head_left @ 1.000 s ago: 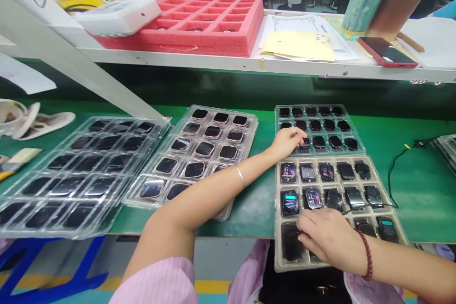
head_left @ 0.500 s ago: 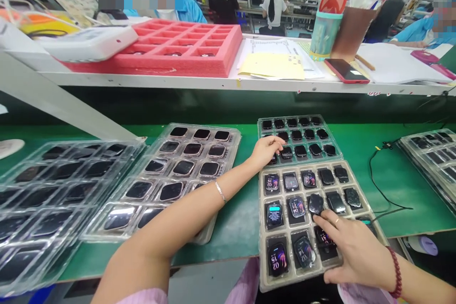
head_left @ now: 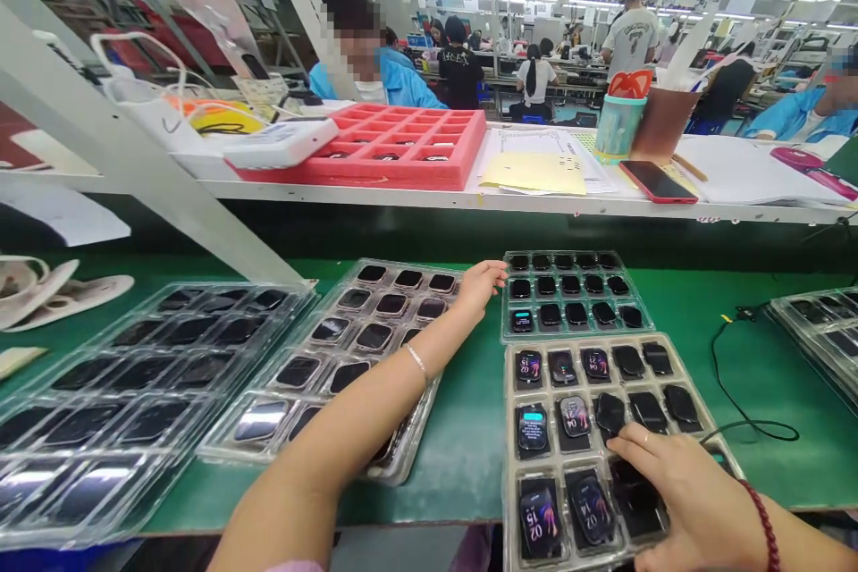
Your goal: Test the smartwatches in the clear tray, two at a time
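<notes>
My left hand (head_left: 483,286) is at the left edge of the far clear tray (head_left: 569,337), its fingers stretched out and holding nothing. Rows of dark smartwatch faces fill that tray; the front-left smartwatch (head_left: 521,319) has a lit teal patch. Closer to me is a beige tray (head_left: 510,456) of smartwatches, some with lit clock screens and others dark. Over its right part spreads my right hand (head_left: 684,483), thumb apart from the fingers. Its fingertips touch the lower edge of a dark smartwatch (head_left: 609,413) in the middle row. The palm hides part of the tray.
Clear trays of watch faces lie to the left (head_left: 248,357) and centre-left (head_left: 429,416), with stacked trays (head_left: 821,331) far right. A black cable (head_left: 716,366) curls beside the beige tray. The shelf (head_left: 402,197) above holds a red foam tray (head_left: 362,174) and a phone (head_left: 657,181).
My left hand has left the front-left smartwatch for the far tray's left edge; that watch's lit screen now shows. A lit watch under my right hand has gone dark. The view has tilted up.
</notes>
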### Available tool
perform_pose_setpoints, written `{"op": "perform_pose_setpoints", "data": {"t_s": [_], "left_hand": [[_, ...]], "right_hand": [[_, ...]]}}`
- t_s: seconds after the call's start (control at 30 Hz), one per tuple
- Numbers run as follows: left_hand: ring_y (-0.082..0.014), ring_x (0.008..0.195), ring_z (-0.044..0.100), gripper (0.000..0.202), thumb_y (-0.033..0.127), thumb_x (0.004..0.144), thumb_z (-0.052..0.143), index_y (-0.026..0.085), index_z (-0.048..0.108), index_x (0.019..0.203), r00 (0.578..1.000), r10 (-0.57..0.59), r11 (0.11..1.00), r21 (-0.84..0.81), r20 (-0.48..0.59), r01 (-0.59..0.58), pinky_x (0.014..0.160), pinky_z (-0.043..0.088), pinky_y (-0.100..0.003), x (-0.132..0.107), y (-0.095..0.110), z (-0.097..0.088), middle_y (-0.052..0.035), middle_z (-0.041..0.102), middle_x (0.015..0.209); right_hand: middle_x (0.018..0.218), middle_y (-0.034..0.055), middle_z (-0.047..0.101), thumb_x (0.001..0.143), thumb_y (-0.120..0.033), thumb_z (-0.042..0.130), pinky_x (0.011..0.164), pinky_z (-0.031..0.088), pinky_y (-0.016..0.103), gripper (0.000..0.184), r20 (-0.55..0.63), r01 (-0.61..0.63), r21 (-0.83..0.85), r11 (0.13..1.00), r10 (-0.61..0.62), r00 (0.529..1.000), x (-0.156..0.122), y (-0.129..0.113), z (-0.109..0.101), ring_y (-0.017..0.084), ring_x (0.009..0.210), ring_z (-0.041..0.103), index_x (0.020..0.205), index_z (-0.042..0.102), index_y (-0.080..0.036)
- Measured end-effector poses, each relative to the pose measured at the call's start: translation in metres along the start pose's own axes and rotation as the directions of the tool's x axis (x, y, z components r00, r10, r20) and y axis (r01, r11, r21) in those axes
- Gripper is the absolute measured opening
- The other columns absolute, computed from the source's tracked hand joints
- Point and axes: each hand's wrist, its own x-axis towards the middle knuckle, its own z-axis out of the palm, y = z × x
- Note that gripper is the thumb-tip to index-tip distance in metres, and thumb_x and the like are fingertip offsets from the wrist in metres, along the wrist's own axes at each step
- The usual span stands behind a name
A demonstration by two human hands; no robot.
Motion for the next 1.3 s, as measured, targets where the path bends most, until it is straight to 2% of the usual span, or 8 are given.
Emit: {"op": "perform_pose_setpoints", "data": {"t_s": [0.2,0.43,0.6,0.77,0.9,1.07,1.17,1.3], "left_hand": [[-0.0075,0.056,0.052,0.018,0.012,0.068,0.053,0.015,0.067,0.078,0.996,0.082,0.995,0.056,0.036,-0.083,0.052,0.037,-0.018,-0.008,0.001,0.01,-0.0003,0.063,0.066],[-0.0077,0.055,0.053,0.021,0.013,0.07,0.051,0.014,0.067,0.083,0.997,0.075,0.996,0.044,-0.009,-0.074,0.049,0.035,-0.018,-0.003,-0.003,0.005,-0.0019,0.064,0.069],[-0.0081,0.059,0.054,0.025,0.015,0.071,0.049,0.015,0.065,0.091,0.992,0.064,0.998,0.012,-0.11,-0.063,0.048,0.035,-0.017,0.003,-0.005,0.0,-0.0042,0.066,0.079],[-0.0094,0.065,0.057,0.027,0.016,0.072,0.049,0.016,0.064,0.094,0.984,0.077,0.997,0.019,-0.159,-0.074,0.05,0.037,-0.018,0.001,-0.005,0.0,-0.0054,0.067,0.087],[-0.0111,0.07,0.059,0.027,0.018,0.075,0.048,0.016,0.065,0.095,0.978,0.115,0.993,0.054,-0.173,-0.108,0.052,0.039,-0.019,-0.002,-0.003,0.0,-0.0067,0.068,0.092],[-0.014,0.075,0.061,0.026,0.019,0.079,0.044,0.015,0.064,0.096,0.963,0.208,0.972,0.143,-0.168,-0.185,0.058,0.044,-0.023,-0.003,-0.002,-0.002,-0.0082,0.068,0.092],[-0.0158,0.081,0.062,0.022,0.019,0.08,0.047,0.017,0.066,0.092,0.955,0.284,0.94,0.223,-0.085,-0.26,0.069,0.047,-0.027,-0.005,-0.002,0.001,-0.0064,0.069,0.09],[-0.0175,0.089,0.062,0.017,0.017,0.078,0.054,0.02,0.069,0.084,0.928,0.354,0.872,0.319,0.116,-0.372,0.08,0.047,-0.029,-0.016,0.0,0.01,-0.0037,0.069,0.093]], "right_hand": [[0.12,0.0156,0.06,0.051,-0.048,0.074,0.082,0.054,0.042,0.084,-0.114,0.056,0.039,0.998,-0.051,0.992,-0.007,0.01,-0.001,0.035,0.101,0.063,0.126,0.055,-0.016],[0.126,0.0129,0.057,0.056,-0.041,0.073,0.085,0.053,0.04,0.079,-0.241,0.067,-0.079,0.995,-0.084,0.967,-0.016,0.016,-0.046,0.034,0.107,0.061,0.128,0.05,-0.022],[0.116,0.0111,0.061,0.061,-0.037,0.07,0.079,0.054,0.037,0.064,-0.286,0.028,-0.167,0.985,-0.076,0.955,0.019,0.027,-0.084,0.028,0.095,0.066,0.12,0.054,-0.02],[0.113,0.0101,0.063,0.065,-0.049,0.068,0.075,0.054,0.037,0.06,-0.358,-0.016,-0.283,0.959,-0.09,0.929,0.074,0.048,-0.102,0.026,0.087,0.067,0.116,0.057,-0.018],[0.112,0.0111,0.063,0.065,-0.055,0.067,0.069,0.053,0.037,0.064,-0.347,-0.037,-0.339,0.94,-0.089,0.934,0.125,0.064,-0.099,0.028,0.085,0.067,0.116,0.059,-0.017],[0.116,0.0123,0.062,0.063,-0.059,0.068,0.069,0.052,0.037,0.073,-0.254,-0.007,-0.32,0.947,-0.078,0.964,0.167,0.081,-0.072,0.029,0.085,0.067,0.122,0.058,-0.016],[0.119,0.0118,0.06,0.065,-0.06,0.067,0.07,0.052,0.037,0.076,-0.262,-0.012,-0.265,0.964,-0.06,0.963,0.172,0.09,-0.057,0.028,0.086,0.067,0.126,0.055,-0.017],[0.122,0.0111,0.059,0.066,-0.063,0.066,0.07,0.052,0.037,0.079,-0.283,-0.017,-0.232,0.973,-0.051,0.958,0.171,0.1,-0.053,0.028,0.089,0.067,0.13,0.054,-0.018]]}}
